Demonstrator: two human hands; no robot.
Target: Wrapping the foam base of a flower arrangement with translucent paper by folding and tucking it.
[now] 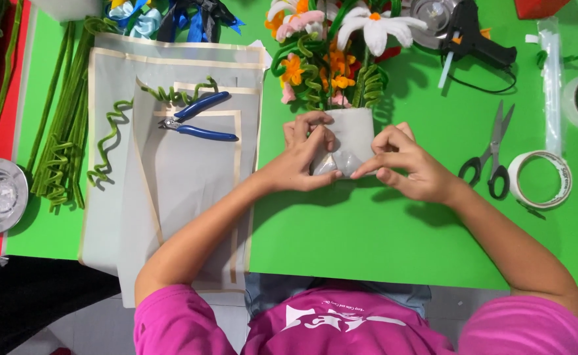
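Both hands pinched the wrapped base of a bouquet: the left hand and the right hand each closed on the grey wrap at the middle of the green bench. From the left lay green curled stems, cream-edged paper sheets and blue pliers; to the right, a glue gun, scissors and a tape roll. The flowers appeared gathered and the base wrapped; the sheets lay unused, so the outer wrapping seemingly remained.
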